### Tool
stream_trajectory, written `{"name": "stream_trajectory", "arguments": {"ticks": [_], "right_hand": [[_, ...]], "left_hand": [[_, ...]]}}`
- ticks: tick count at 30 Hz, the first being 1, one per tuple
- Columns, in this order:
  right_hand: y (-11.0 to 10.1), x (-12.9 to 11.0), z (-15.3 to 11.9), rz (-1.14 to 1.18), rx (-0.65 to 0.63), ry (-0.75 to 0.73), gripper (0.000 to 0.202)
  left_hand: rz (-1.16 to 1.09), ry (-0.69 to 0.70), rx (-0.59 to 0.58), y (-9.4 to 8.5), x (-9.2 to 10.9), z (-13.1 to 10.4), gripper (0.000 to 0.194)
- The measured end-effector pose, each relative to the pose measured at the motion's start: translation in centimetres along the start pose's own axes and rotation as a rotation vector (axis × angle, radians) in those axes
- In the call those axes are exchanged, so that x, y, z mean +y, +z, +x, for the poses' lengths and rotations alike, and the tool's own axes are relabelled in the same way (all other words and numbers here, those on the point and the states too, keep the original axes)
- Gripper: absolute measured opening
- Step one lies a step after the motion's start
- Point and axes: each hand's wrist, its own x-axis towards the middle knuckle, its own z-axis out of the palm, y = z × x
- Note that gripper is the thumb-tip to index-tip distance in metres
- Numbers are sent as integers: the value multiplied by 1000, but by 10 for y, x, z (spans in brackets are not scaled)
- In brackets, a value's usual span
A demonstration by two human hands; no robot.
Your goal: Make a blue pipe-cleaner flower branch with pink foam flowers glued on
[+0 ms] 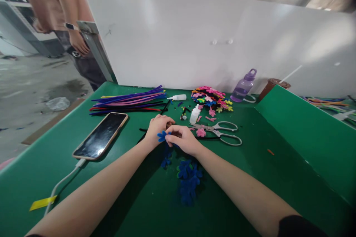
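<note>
My right hand (184, 139) is closed, with thumb and fingertips pinching a blue pipe-cleaner flower (161, 136) in front of my left wrist. My left hand (158, 127) curls just behind it; its fingertips are partly hidden, and I cannot make out what they grip. Below the hands lie a smaller blue flower piece (166, 162) and a cluster of blue flowers (189, 183) with a little green. Just beyond my right hand are a pink flower (201, 132) and scissors (215, 127) with grey handles. A white glue bottle (195, 114) stands behind them.
Pipe cleaners (130, 100), another glue bottle (178, 97) and a colourful flower pile (210, 98) line the back. A phone (101, 136) on a cable lies left. Back right are a purple bottle (244, 87) and brown cup (271, 86). A person (69, 26) stands beyond the white panel (167, 37).
</note>
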Motion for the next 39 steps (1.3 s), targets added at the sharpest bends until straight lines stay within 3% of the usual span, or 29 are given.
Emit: {"name": "stream_trajectory", "arguments": {"ticks": [5,11,14,17,20,26,36,39], "right_hand": [[-1,0,1,71,2,-20,9],[-2,4,6,239,81,-31,12],[-4,8,8,308,126,-45,13],[-7,10,11,394,175,-55,13],[-12,13,14,455,266,-83,12],[-22,16,21,453,494,-133,15],[-25,18,20,368,585,-226,12],[-22,17,18,298,526,-229,11]], "left_hand": [[-47,2,-6,1,-3,2,15],[-381,148,-10,5,0,3,34],[-304,218,42,6,2,4,33],[-137,159,69,5,1,6,26],[-60,81,35,2,1,6,20],[-22,100,-41,-1,13,0,13],[-74,126,16,11,0,3,19],[-106,121,67,15,0,4,13]]}}
